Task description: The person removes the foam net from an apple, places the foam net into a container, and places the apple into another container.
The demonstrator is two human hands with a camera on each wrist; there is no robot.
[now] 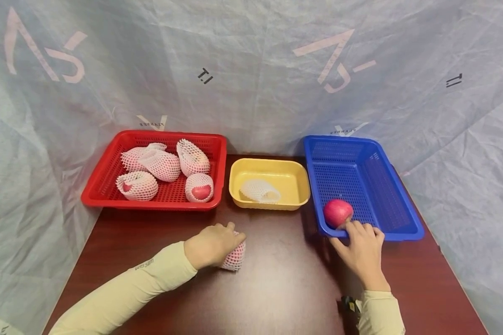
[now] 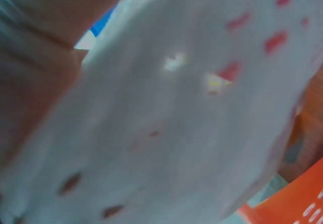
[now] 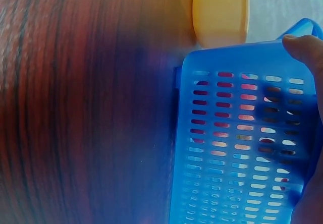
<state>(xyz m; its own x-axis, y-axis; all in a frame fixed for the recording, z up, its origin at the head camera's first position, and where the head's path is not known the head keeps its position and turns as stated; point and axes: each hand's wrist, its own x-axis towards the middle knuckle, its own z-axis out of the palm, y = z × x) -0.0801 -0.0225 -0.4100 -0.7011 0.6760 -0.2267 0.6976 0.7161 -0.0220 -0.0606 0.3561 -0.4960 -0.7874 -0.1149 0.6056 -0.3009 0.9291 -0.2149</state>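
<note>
My left hand [image 1: 214, 244] grips a red apple in a white foam net [image 1: 235, 257] above the front middle of the table; the netting fills much of the left wrist view. My right hand [image 1: 362, 249] is at the near rim of the blue basket [image 1: 396, 195], its thumb [image 3: 303, 47] outside the rim and its fingers reaching inside. A bare red apple [image 1: 337, 212] lies in that basket's near left corner, close to those fingertips; whether they touch it is hard to tell. A loose white foam net [image 1: 260, 190] lies in the yellow tub [image 1: 270, 205].
A red basket [image 1: 109, 203] at the left holds several apples in foam nets [image 1: 161, 165]. The yellow tub stands between the two baskets on a dark wooden table [image 1: 276, 288]. Behind hangs a grey printed cloth [image 1: 251, 70]. A small black object [image 1: 349, 303] is beside the right sleeve.
</note>
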